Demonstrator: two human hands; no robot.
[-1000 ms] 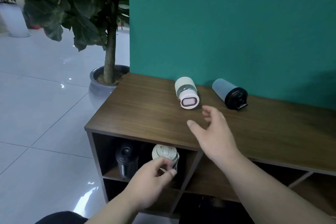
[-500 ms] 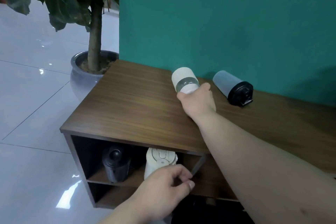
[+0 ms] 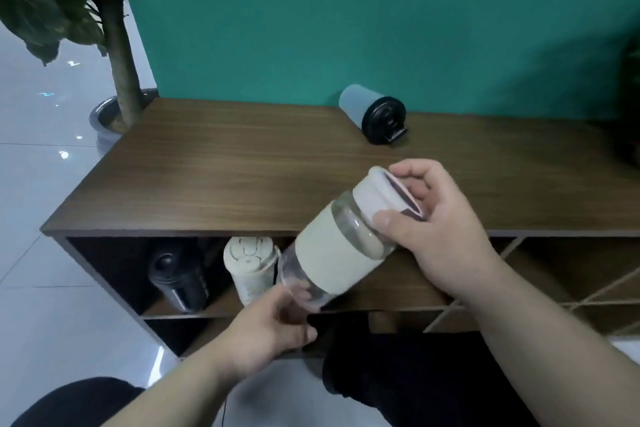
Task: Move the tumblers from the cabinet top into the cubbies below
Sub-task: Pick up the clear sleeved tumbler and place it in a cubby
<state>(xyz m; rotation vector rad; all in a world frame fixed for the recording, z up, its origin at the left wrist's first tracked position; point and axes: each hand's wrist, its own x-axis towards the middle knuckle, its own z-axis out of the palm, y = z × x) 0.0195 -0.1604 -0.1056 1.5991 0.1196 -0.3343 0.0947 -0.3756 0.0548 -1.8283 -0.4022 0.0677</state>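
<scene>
1. the glass tumbler [image 3: 341, 246] with the cream sleeve is off the cabinet top [image 3: 225, 177] now; half a second ago it lay on its side near the wall with the right hand just closing over its lid. it hangs tilted in the air in front of the cabinet's front edge, lid end up and to the right, clear base down and to the left.
2. the right hand [image 3: 436, 229] holds the lid end, thumb on the near side and fingers curled over the pink-rimmed cap.
3. the left hand [image 3: 273, 326], which was down by the cubby a moment ago, has come up to the clear base; its fingers wrap the bottom end, so both hands carry the tumbler.
4. my reading: the lift is done and a handover or a two-handed guide into a cubby is under way, with the base already aimed toward the upper left cubby [image 3: 114, 267].
5. that cubby already holds a black tumbler [image 3: 178, 277] and a cream tumbler [image 3: 249, 267], standing close together; the cream one sits just behind the glass base, so there is little room there.
6. one grey tumbler [image 3: 372, 113] with a black lid lies on its side on the cabinet top by the teal wall [image 3: 346, 17], as before, so it seems at least one more move remains.
</scene>
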